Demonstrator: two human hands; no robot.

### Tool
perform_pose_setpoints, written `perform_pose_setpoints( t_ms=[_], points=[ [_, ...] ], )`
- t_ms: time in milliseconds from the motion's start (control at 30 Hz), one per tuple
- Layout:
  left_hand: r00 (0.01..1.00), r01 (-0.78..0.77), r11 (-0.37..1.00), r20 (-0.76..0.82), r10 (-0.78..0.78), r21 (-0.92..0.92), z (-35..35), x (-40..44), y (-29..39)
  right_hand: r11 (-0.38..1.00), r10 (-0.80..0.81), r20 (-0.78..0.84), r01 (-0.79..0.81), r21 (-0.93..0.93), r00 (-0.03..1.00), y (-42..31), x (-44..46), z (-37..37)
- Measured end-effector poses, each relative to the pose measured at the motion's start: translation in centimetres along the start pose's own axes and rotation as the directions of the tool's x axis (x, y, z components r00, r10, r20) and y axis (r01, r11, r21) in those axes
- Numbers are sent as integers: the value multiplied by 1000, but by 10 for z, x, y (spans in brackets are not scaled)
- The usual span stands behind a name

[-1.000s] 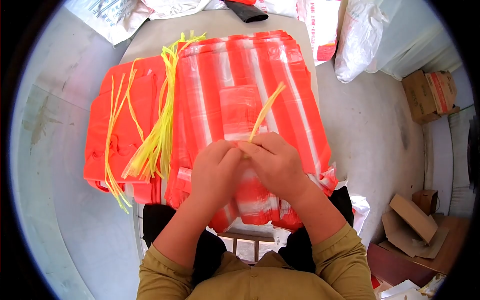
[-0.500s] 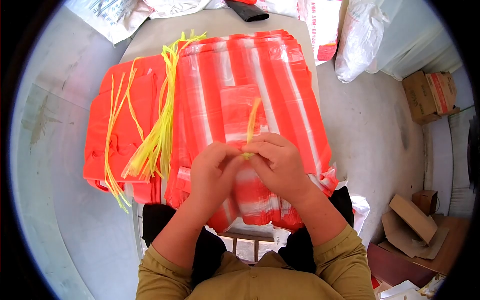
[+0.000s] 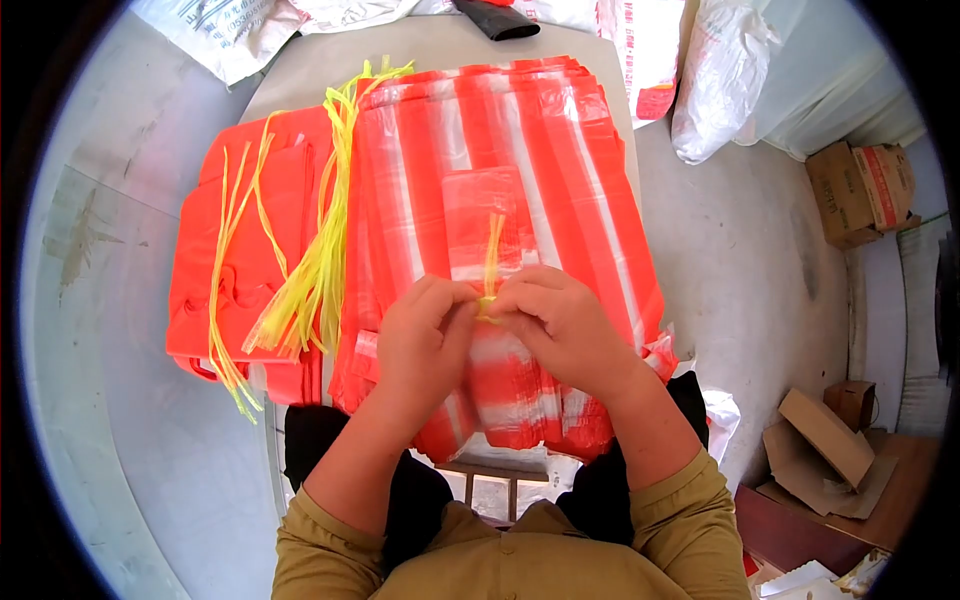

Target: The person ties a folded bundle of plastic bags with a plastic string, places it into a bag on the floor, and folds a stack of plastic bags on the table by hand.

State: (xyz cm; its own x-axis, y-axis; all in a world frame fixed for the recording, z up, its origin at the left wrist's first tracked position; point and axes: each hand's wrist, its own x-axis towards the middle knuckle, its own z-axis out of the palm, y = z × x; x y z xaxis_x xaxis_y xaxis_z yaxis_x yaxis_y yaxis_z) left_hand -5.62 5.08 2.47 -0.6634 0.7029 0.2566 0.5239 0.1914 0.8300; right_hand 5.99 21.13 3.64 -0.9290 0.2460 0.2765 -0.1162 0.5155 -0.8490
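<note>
A stack of red-and-white striped plastic bags (image 3: pixel 590 200) lies in front of me, with a smaller folded bundle on top. At its middle my left hand (image 3: pixel 425 330) and my right hand (image 3: pixel 555 325) pinch a yellow strip (image 3: pixel 493 250) between fingertips. The strip's free end points away from me, and a yellow loop shows between the two hands. Left of the stack, a bunch of yellow strips (image 3: pixel 325 260) lies partly over solid red bags (image 3: pixel 215 260), where a few thinner strands also rest.
The table (image 3: pixel 330 60) shows behind the stack. White sacks (image 3: pixel 225 35) and a black object (image 3: pixel 497 20) are at the far edge. A white bag (image 3: pixel 720 85) stands at right. Cardboard boxes (image 3: pixel 845 205) and an opened carton (image 3: pixel 825 440) are at far right.
The yellow strip's free end has swung left and is now nearly straight. The hands have moved slightly apart, and the yellow loop between them shows more clearly.
</note>
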Motion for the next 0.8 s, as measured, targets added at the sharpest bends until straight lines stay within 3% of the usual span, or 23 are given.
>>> perform_pose_setpoints(
  t_ms=[33,133,233,267,333,367,433,467,533,567,633,700,800],
  points=[
    [999,-31,997,-6,32,64,-2,1,0,998,-45,-30,44,-48,999,1,-1,1],
    [992,-114,936,-15,126,332,-8,5,-5,998,3,52,-7,67,999,-6,-1,-7],
    [971,-194,850,-25,236,490,-11,14,-14,989,-137,200,145,-23,970,10,-2,-23],
    [961,-221,826,-30,276,518,-11,17,-16,989,-131,155,139,-45,979,10,-3,-25],
    [916,-206,815,-186,355,542,-9,22,-8,988,-118,64,124,-89,991,7,-4,-29],
    [882,-198,809,-260,394,554,-9,23,-5,985,-38,4,38,-168,999,5,-5,-30],
    [971,-68,961,-203,125,268,-14,13,-3,941,108,-136,-145,-305,985,-1,-7,-32],
    [990,22,992,-139,-5,120,-16,6,-1,921,252,-89,-267,-284,964,-6,-6,-33],
    [990,140,990,31,-140,-5,-18,-9,7,825,522,12,-501,-263,853,-14,-4,-34],
    [973,204,977,121,-196,-58,-18,-15,9,841,500,15,-481,-247,866,-14,-5,-32],
    [984,99,995,147,-98,5,-17,-20,11,873,452,21,-438,-213,892,-12,-8,-27],
    [988,46,999,150,-49,25,-17,-25,12,876,481,41,-478,-65,876,-12,-12,-27],
    [969,136,991,207,-132,-5,-27,-26,17,854,455,54,-453,255,889,-8,-15,-23]
  ],
)
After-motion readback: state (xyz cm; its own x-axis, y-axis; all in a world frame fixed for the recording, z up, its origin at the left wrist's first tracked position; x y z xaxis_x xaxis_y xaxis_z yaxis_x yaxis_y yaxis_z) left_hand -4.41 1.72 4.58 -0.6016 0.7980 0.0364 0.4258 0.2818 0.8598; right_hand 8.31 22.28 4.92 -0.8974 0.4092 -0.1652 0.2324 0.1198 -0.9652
